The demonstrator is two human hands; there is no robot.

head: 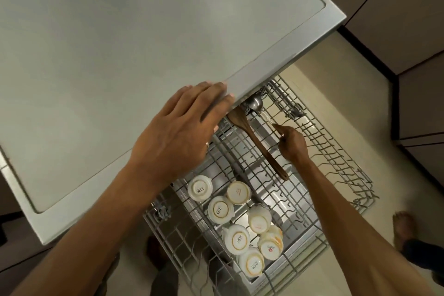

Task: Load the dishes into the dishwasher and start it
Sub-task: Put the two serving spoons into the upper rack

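Note:
The wire dishwasher rack (336, 158) is pulled out below the grey dishwasher top (120, 43). Several white cups (219, 209) stand upside down in its near part. A wooden spatula (254, 142) lies slanted across the rack. Its blade end is next to a metal ladle (254, 103) at the far end, partly under the top's edge. My right hand (292, 143) is down in the rack, fingers pinched on the ladle's thin handle. My left hand (177, 132) lies flat on the front edge of the top, fingertips over the rim, holding nothing.
Beige floor lies to the right of the rack, with dark cabinet fronts (408, 31) beyond it. My bare foot (404, 226) stands right of the rack, and another foot (156, 252) shows under its near left corner. The rack's right half holds only upright tines.

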